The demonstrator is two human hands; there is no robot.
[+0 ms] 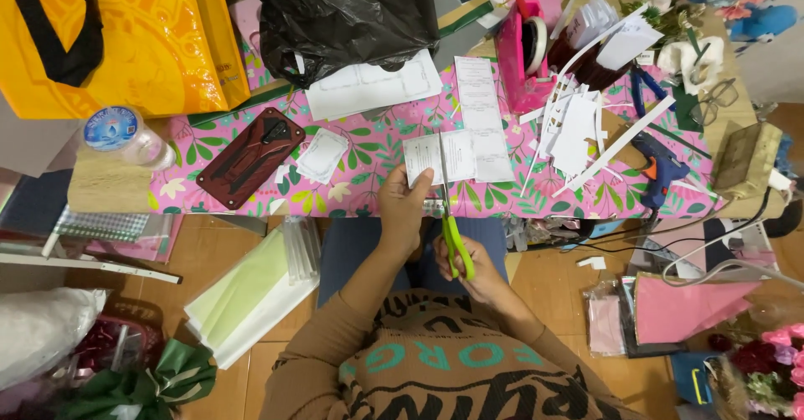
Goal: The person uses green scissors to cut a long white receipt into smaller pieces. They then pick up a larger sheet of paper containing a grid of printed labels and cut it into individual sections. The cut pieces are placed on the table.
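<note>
White paper sheet (441, 159) held up over the near edge of the tabletop (100, 187), above the pink floral wrapping paper (368, 148). Left hand (404, 211) pinches the sheet's lower left corner, fingers closed on it. Right hand (473, 262) grips the green-handled scissors (450, 219), fingers through the loops; blades point away from the body and run up the middle of the sheet. Cut white paper strips (574, 127) lie piled to the right, a blue glue gun (662, 169) just beyond them. Dark red flat case (249, 157) rests left of the sheet. Black plastic bag (343, 14) at the far side; yellow bag (126, 35) far left.
</note>
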